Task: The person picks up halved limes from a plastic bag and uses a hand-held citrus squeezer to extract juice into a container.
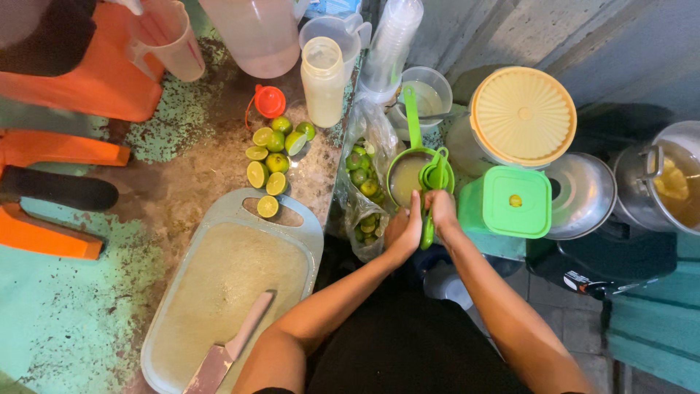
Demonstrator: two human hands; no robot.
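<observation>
Limes (275, 162) lie on the worn, speckled desk (197, 175) just beyond the cutting board: about nine pieces, most of them cut halves showing pale flesh, a few whole and green. One more half sits in the handle slot of the cutting board (219, 292), a pale blue plastic slab with rounded corners and a scuffed, cream-stained face. One knife (226, 350) with a pink handle rests on the board near its front edge. A clear plastic bag (364, 190) holding more small limes hangs at the desk's right edge.

Both hands are closed together around the two handles of one green plastic lime squeezer (435, 182), the left hand (403, 230) and right hand (442, 211) pressed side by side, fingers wrapped tight. The squeezer's cup sits over one green strainer (407, 175), a round bowl with a long handle, filled with cloudy juice.

Past the right edge stand one round tub with a ribbed cream lid (522, 115), one square green lidded box (514, 201), one shiny metal lid (583, 193) and one steel pot (656, 182). At the far edge are one milky bottle (322, 84), its orange cap (270, 101) beside it, and two clear jugs.
</observation>
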